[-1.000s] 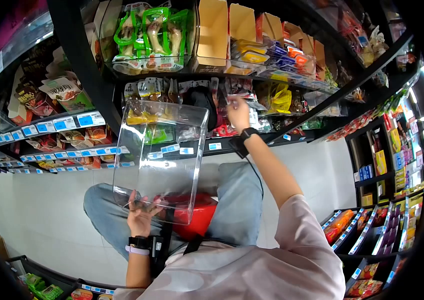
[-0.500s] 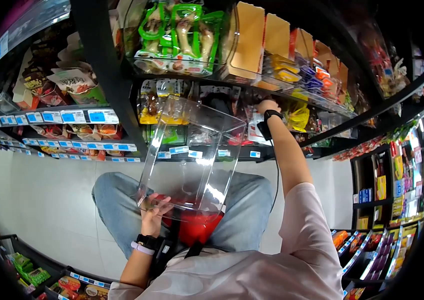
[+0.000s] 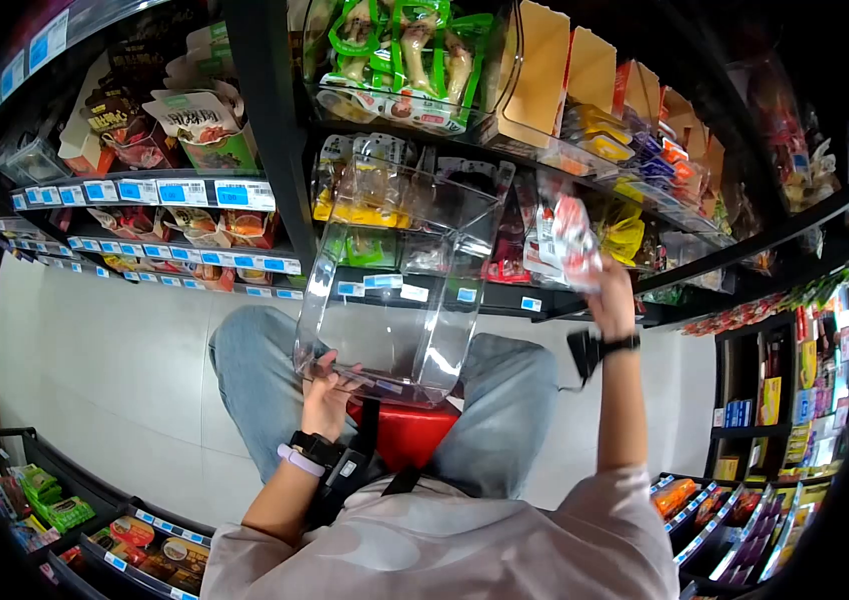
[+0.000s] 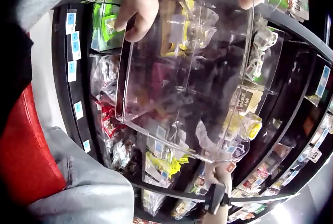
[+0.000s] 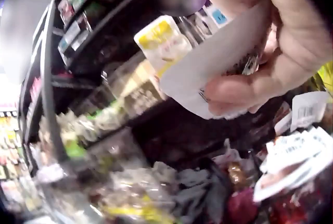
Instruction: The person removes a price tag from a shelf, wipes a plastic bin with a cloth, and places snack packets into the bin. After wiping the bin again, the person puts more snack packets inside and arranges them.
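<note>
A clear plastic box point(image 3: 385, 320) is tilted above the knees in the head view. My left hand point(image 3: 327, 400) grips its near left edge; in the left wrist view the fingers and thumb of that hand point(image 4: 143, 8) curl over the rim of the clear box point(image 4: 182, 94). My right hand point(image 3: 613, 295) holds up a white and red packet point(image 3: 570, 240), right of the box and in front of the shelf. In the right wrist view, my right hand point(image 5: 260, 52) pinches the white packet point(image 5: 200, 73) between thumb and fingers.
Shelves with price tags point(image 3: 382, 281) cross ahead, stocked with green bags point(image 3: 415, 60), open cartons point(image 3: 535, 70) and yellow packets point(image 3: 623, 235). More shelving stands left and right. A red seat point(image 3: 405, 435) shows between the knees, above a pale floor point(image 3: 125, 370).
My right hand has come back out of the shelf and toward the body, with the white and red packet in it. My left hand still grips the box, which has tilted a little.
</note>
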`<state>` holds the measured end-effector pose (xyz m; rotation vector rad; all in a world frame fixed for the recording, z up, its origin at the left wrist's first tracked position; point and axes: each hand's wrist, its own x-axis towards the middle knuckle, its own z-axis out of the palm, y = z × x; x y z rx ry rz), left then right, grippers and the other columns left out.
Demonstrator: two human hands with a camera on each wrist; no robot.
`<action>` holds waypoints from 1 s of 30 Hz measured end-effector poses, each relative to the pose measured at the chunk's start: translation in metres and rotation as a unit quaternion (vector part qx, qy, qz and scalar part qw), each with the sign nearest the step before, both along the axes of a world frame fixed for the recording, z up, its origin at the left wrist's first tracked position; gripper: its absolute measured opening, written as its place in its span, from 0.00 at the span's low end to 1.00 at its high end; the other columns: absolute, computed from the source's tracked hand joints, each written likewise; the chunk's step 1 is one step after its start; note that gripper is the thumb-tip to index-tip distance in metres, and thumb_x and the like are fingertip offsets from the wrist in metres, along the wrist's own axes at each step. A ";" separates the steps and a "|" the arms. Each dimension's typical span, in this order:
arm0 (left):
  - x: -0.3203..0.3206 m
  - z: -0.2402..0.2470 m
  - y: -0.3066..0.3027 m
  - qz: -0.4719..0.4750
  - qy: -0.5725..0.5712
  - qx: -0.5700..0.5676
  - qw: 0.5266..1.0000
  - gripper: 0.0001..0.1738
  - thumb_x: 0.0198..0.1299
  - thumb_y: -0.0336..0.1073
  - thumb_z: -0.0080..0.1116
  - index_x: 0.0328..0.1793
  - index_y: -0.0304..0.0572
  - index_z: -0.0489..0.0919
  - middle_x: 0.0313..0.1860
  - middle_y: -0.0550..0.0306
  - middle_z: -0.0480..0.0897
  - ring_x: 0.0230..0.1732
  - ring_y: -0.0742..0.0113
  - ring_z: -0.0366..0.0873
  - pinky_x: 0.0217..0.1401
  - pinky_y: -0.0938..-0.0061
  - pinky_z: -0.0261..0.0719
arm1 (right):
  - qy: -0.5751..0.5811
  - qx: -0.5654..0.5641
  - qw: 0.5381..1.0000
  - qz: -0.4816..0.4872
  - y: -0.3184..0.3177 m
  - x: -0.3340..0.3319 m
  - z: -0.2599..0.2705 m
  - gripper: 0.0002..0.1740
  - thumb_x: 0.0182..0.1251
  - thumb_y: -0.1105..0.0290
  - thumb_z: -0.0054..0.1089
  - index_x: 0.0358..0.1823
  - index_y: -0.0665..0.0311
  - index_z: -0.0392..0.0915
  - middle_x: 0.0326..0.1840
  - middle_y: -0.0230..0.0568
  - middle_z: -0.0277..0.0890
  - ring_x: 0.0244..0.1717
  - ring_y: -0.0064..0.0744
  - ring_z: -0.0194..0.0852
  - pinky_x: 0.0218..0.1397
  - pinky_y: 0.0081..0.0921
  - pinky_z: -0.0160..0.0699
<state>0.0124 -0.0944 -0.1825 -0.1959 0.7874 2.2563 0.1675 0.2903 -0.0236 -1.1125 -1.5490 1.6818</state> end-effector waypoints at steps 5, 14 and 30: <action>0.002 -0.008 0.001 -0.007 0.012 -0.012 1.000 0.23 0.54 0.30 0.55 0.57 0.46 0.67 0.54 0.59 0.76 0.55 0.36 0.74 0.57 0.47 0.74 | 0.138 -0.071 0.986 -0.061 -0.123 0.072 -0.010 0.16 0.55 0.87 0.55 0.44 0.65 0.67 0.39 0.42 0.78 0.41 0.32 0.79 0.46 0.30 0.80; 0.004 -0.009 0.002 0.004 -0.002 -0.014 1.000 0.25 0.56 0.26 0.51 0.61 0.42 0.64 0.59 0.58 0.72 0.58 0.39 0.71 0.57 0.48 0.73 | 0.120 0.049 0.977 0.168 -0.210 0.016 0.002 0.26 0.54 0.91 0.52 0.57 0.72 0.69 0.57 0.42 0.66 0.59 0.31 0.68 0.62 0.26 0.67; 0.005 -0.017 0.002 0.019 0.018 -0.039 0.999 0.35 0.54 0.28 0.51 0.69 0.54 0.55 0.58 0.54 0.75 0.55 0.36 0.74 0.57 0.46 0.73 | -0.023 -0.125 0.984 0.123 -0.234 -0.073 -0.109 0.24 0.56 0.79 0.52 0.56 0.74 0.67 0.58 0.52 0.60 0.58 0.46 0.64 0.60 0.29 0.63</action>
